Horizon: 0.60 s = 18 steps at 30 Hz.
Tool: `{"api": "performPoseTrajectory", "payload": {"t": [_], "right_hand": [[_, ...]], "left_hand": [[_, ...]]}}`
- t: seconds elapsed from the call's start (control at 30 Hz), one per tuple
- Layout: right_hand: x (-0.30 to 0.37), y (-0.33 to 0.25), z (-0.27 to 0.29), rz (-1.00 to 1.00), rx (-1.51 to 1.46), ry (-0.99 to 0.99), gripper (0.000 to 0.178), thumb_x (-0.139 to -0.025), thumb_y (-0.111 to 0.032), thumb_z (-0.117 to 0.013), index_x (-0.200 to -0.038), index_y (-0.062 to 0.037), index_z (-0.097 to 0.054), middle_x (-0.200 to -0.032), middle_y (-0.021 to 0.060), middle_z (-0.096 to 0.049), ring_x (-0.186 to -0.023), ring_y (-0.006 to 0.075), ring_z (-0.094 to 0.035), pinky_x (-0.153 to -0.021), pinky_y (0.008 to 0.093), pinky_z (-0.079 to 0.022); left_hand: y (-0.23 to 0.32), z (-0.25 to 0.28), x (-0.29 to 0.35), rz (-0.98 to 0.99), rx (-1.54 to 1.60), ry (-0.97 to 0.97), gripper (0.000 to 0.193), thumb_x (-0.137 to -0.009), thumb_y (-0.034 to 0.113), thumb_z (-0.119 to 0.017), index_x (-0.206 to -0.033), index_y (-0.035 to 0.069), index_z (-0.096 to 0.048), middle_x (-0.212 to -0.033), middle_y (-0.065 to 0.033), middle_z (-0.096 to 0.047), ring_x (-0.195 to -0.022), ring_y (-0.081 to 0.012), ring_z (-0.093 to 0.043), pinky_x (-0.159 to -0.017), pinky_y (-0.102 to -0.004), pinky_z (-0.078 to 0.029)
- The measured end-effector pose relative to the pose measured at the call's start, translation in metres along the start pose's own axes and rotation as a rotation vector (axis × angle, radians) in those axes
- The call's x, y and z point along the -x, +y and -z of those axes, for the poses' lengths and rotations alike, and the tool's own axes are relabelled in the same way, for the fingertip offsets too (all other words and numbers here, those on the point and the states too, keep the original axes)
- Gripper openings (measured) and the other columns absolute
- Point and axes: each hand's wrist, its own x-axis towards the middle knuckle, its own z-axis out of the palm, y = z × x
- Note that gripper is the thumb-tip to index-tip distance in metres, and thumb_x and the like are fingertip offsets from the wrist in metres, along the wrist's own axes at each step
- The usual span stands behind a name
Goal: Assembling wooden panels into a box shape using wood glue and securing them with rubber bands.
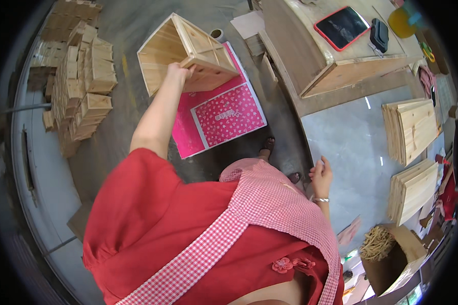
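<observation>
we seem to be positioning the wooden box (212, 74), our left hand (180, 72) clasping its edge above the pink mat (234, 122); our right hand (321, 178) is empty, loosely curled; the next move calls for steady support

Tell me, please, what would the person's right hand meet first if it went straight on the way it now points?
The right hand would probably pass over the smooth grey tabletop and first meet the pale wooden box-shaped stand; its height is unclear, so it might touch the tabletop sooner.
</observation>
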Motion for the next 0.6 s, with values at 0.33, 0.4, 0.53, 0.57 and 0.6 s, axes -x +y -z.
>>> {"api": "performPoseTrajectory", "payload": {"t": [0.33, 0.4, 0.53, 0.57, 0.6], "right_hand": [[0.031, 0.061, 0.014, -0.244, -0.137, 0.162, 0.039, -0.101, -0.023, -0.055, -0.130, 0.0028, -0.055, -0.070, 0.0043, -0.061, -0.057, 0.0094, -0.057, -0.052, 0.0242, -0.045], [0.035, 0.074, 0.014, -0.275, -0.141, 0.169, 0.039, -0.101, -0.024, -0.056, -0.130, 0.0023, -0.056, -0.070, 0.0045, -0.061, -0.058, 0.0096, -0.057, -0.052, 0.0241, -0.046], [0.048, 0.118, 0.016, -0.350, -0.218, 0.196, 0.035, -0.101, -0.025, -0.056, -0.123, 0.0015, -0.060, -0.070, 0.0054, -0.063, -0.056, 0.0112, -0.058, -0.051, 0.0257, -0.047], [0.053, 0.134, 0.018, -0.336, -0.248, 0.223, 0.033, -0.100, -0.025, -0.056, -0.120, 0.0018, -0.062, -0.070, 0.0057, -0.063, -0.056, 0.0118, -0.059, -0.051, 0.0265, -0.047], [0.059, 0.152, 0.017, -0.380, -0.232, 0.228, 0.033, -0.100, -0.025, -0.056, -0.120, 0.0018, -0.062, -0.070, 0.0057, -0.063, -0.056, 0.0118, -0.059, -0.051, 0.0265, -0.047]], "left_hand": [[-0.055, -0.127, 0.011, -0.116, 0.101, 0.361, 0.045, -0.100, 0.029, -0.037, -0.142, 0.015, -0.044, -0.151, -0.0146, -0.039, -0.129, -0.0440, -0.047, -0.097, -0.0635, -0.045], [-0.067, -0.135, 0.017, -0.130, 0.064, 0.288, 0.048, -0.100, 0.033, -0.036, -0.143, 0.014, -0.041, -0.151, -0.0141, -0.039, -0.129, -0.0425, -0.048, -0.097, -0.0622, -0.045], [-0.083, -0.137, 0.004, -0.164, -0.019, 0.186, 0.055, -0.100, 0.041, -0.034, -0.147, 0.012, -0.036, -0.151, -0.0133, -0.040, -0.129, -0.0396, -0.049, -0.098, -0.0597, -0.047], [-0.083, -0.133, -0.001, -0.172, -0.055, 0.139, 0.057, -0.100, 0.043, -0.034, -0.148, 0.012, -0.035, -0.151, -0.0131, -0.040, -0.129, -0.0389, -0.049, -0.098, -0.0590, -0.048], [-0.085, -0.127, -0.006, -0.179, -0.101, 0.076, 0.059, -0.100, 0.045, -0.033, -0.148, 0.011, -0.034, -0.151, -0.0129, -0.040, -0.129, -0.0381, -0.050, -0.098, -0.0584, -0.048]]}}
